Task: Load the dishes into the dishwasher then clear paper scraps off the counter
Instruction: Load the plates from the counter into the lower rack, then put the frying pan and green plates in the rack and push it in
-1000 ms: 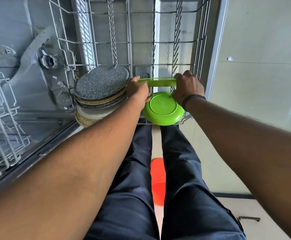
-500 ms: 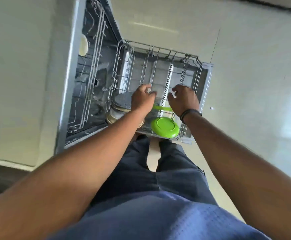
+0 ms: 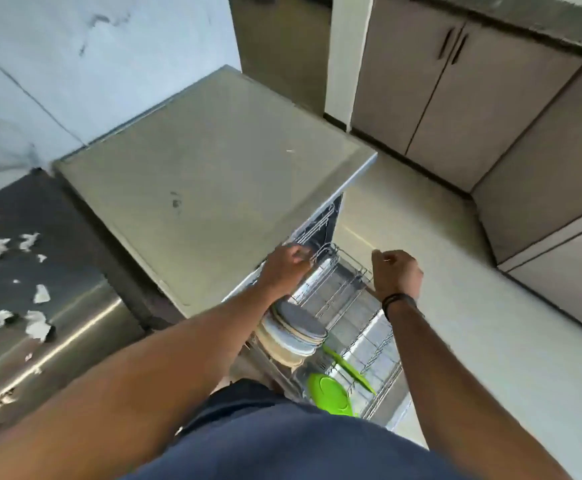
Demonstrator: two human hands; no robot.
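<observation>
while both bare arms reach out over the pulled-out wire dishwasher rack [image 3: 346,299], the left hand [image 3: 288,263] sits at the rack's far left corner with its fingers curled over the wire rim, apparently gripping it, though motion blur makes the contact hard to confirm. the right hand [image 3: 397,271] is clenched into a loose fist above the rack's far right edge, and i cannot tell whether it touches the wire or holds anything. inside the rack, a stack of round grey and cream plates [image 3: 293,332] leans at the left side, with a bright green plastic plate [image 3: 331,394] lying near the front and a second green plate [image 3: 348,370] standing on edge just beside it. torn white paper scraps [image 3: 36,323] lie scattered on the dark counter [image 3: 61,237] to the left, well apart from the hands. the grey dishwasher top [image 3: 210,188] lies between the counter and the rack.
</observation>
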